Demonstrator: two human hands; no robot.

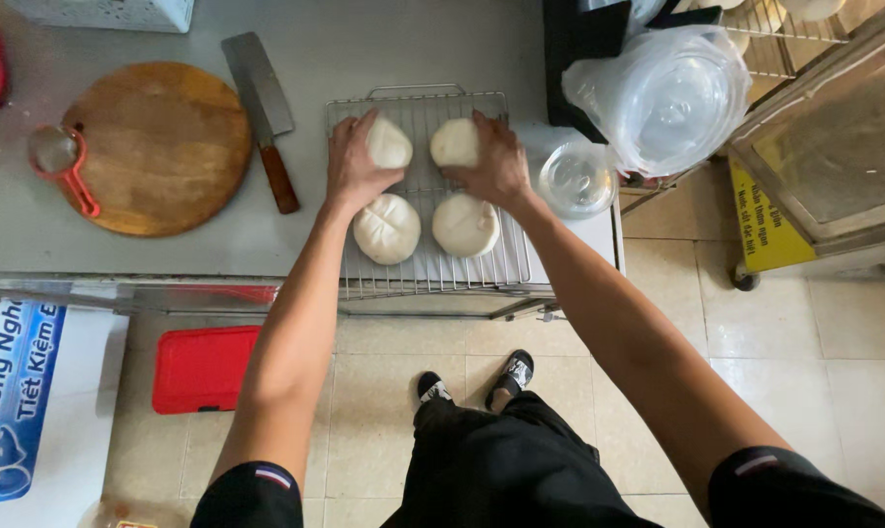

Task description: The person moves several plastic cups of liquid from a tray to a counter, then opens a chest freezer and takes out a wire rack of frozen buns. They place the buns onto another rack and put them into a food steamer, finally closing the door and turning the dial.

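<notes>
Two hands (353, 166) (496, 166), each grip curled loosely around one white bun (391, 145) (454, 143) on the wire rack (521, 256).

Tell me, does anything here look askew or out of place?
Mostly tidy. The wire rack holding the four dough buns sticks out past the counter's front edge, and the cleaver lies bare on the counter beside the round cutting board.

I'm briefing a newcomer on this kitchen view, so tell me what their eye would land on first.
Four round white buns sit on a wire rack at the middle of the grey counter; the left hand grips the far left bun and the right hand the far right bun. To the left lie a round wooden board and a cleaver. A bright red lid lies on the tiled floor below.
</notes>
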